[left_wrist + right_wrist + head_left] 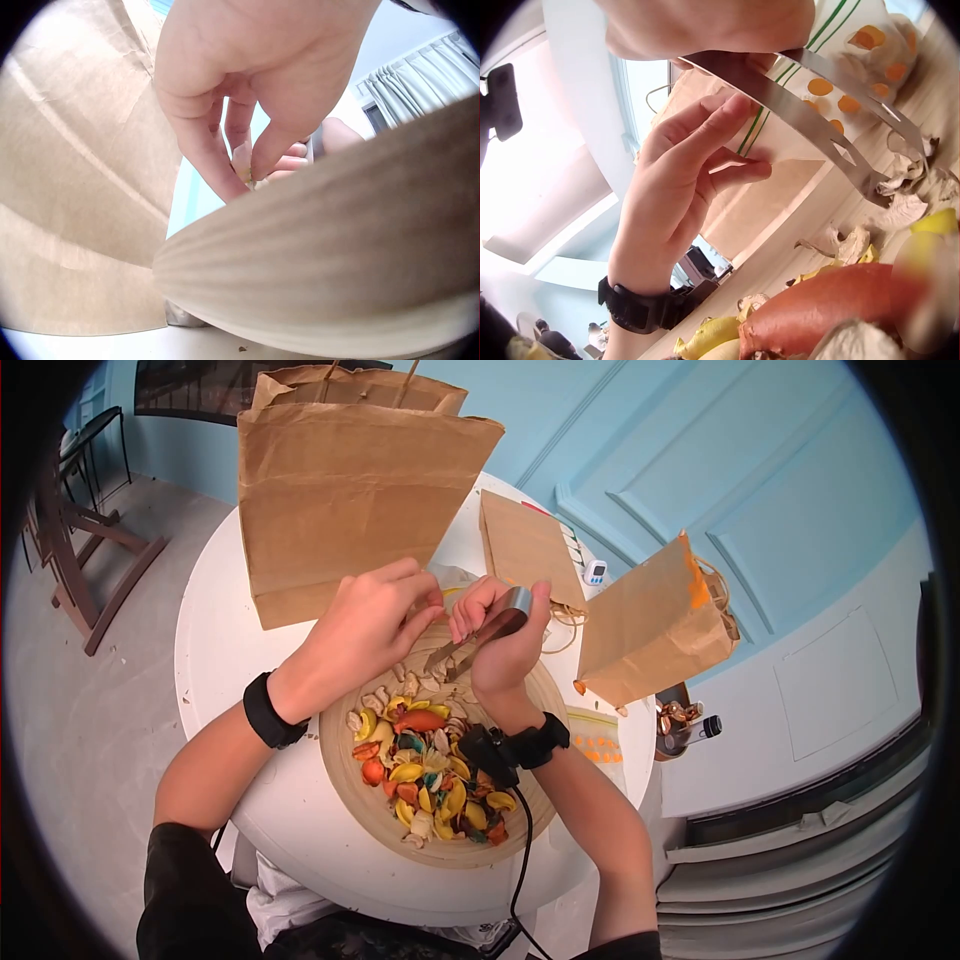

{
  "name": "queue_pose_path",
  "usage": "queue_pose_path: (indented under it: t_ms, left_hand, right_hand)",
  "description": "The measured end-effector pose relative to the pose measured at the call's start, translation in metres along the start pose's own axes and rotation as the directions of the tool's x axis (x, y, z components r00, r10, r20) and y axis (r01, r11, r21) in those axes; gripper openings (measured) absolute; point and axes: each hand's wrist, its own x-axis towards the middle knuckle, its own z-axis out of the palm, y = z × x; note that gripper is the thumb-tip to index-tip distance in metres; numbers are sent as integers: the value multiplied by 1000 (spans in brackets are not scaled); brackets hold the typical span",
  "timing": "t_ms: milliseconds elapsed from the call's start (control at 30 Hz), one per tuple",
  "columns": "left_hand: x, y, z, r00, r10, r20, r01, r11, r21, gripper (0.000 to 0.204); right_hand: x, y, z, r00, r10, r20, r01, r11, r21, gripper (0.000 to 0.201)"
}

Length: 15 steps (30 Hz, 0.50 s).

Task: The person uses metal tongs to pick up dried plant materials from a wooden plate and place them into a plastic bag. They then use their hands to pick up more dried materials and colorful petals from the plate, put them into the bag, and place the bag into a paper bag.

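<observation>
My left hand (375, 615) (259, 75) (664, 187) is above the far part of a round wooden plate (350, 800), with a small pale piece (241, 161) between thumb and fingertip. Metal tongs (503, 622) (795, 112) are gripped in my right hand (510, 660) (712, 26). Their two prongs stand apart and point down at pale dried pieces (904, 210) on the plate. Nearer me on the plate lies a heap of yellow, orange, green and pale dried pieces (430, 770), with a long red-orange one (420, 720) (832, 307) among them.
A tall paper bag (350, 500) (67, 187) stands behind my left hand. Other paper bags (530, 545) (650, 630) lie behind and to the right. A clear bag with orange dots (598, 745) (847, 82), a small white device (595, 572) and a jar (680, 730) are at the right.
</observation>
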Motion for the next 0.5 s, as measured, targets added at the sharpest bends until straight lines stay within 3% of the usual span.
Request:
queue_pose_path:
  t_ms: [500]
  left_hand:
    - [0,-2,0,1000,6,-10,-6,1000,6,8]
  right_hand:
    - [6,2,5,997,73,-21,-70,991,115,74]
